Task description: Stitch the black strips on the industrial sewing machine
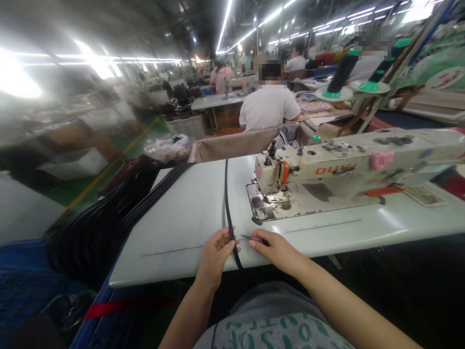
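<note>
A long narrow black strap [228,203] runs across the white sewing table from its far edge to its near edge. My left hand [219,246] is closed on the strap near the front edge, thumb on top. Just to the right, my right hand [268,243] grips a small pointed tool [254,238] with a dark tip and a reddish handle; it looks like thread snips. Its tip points left at the strap, a short gap away. Behind my right hand stands the sewing machine [269,179], its needle area apart from the strap.
Black straps [145,208] hang in a thick bundle over the table's left edge, above a blue crate [25,271]. Thread cones [339,77] stand at the back right. A fabric-lined bin [232,143] sits behind the table, with a person in a white shirt [269,109] beyond.
</note>
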`<control>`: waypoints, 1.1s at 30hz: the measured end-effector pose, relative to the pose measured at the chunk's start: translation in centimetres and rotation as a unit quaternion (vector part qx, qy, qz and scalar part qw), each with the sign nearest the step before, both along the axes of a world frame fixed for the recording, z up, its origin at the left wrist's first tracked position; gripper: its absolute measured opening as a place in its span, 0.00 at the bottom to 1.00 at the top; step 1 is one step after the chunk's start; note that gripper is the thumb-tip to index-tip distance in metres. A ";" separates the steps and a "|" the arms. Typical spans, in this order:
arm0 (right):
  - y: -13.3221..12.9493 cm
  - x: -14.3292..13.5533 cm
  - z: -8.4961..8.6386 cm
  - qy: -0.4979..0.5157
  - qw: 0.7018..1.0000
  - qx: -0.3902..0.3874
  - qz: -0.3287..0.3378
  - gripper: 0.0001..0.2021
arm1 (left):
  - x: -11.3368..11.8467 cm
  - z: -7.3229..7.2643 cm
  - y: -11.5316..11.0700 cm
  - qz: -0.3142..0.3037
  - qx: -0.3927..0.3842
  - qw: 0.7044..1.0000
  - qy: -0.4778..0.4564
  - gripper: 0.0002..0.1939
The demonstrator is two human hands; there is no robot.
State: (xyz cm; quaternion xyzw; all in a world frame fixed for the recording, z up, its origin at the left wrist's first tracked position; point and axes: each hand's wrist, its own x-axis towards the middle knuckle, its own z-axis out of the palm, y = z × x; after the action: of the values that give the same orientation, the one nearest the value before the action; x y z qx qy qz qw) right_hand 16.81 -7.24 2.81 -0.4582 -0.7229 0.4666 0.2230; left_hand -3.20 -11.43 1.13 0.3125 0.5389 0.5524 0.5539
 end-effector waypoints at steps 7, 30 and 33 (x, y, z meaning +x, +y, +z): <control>0.1 -0.9 -0.3 -0.022 1.000 -0.007 0.010 0.17 | 0.3 0.3 -1.0 -0.016 -0.015 0.999 -0.032 0.30; -2.2 -1.0 1.5 -0.090 0.988 0.116 -0.042 0.16 | -0.2 1.9 -2.8 -0.086 -0.038 0.993 -0.075 0.20; -2.2 -1.0 1.5 -0.065 0.992 0.095 -0.057 0.15 | -0.2 1.9 -2.7 -0.065 -0.048 0.991 -0.111 0.21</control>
State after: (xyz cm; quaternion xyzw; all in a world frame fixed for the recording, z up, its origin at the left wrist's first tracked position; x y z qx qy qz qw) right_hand 15.85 -9.46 4.33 -0.5045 -0.7497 0.3515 0.2447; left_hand -3.35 -14.12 3.05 0.2564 0.4787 0.5197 0.6595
